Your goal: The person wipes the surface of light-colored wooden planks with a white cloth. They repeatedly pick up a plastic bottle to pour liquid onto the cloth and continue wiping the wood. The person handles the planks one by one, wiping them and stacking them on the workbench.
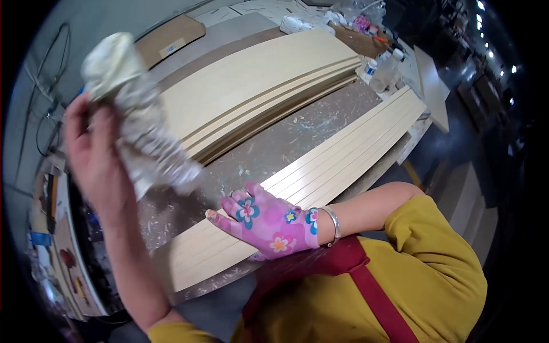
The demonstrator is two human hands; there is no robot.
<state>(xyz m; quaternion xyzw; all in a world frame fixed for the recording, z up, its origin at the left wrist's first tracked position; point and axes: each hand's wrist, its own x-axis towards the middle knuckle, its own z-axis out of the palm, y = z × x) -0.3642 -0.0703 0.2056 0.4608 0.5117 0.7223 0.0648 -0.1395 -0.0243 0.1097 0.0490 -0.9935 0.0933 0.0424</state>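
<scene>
While raised, left hand (94, 154) clutching crumpled pale rag (137, 114); gloved right hand (266, 220) flat, fingers spread, on smooth cream slats (343, 157).

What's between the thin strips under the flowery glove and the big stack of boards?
In the head view, only a bare stretch of paint-speckled tabletop lies between the strips and the stacked boards.

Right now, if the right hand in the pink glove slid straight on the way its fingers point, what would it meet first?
The right hand lies flat on the near cream strips, fingers pointing left along them. Going on, it would just run down the strips toward their near end; nothing stands in that line, as far as I can tell. The rag sits higher, in the left hand.
</scene>
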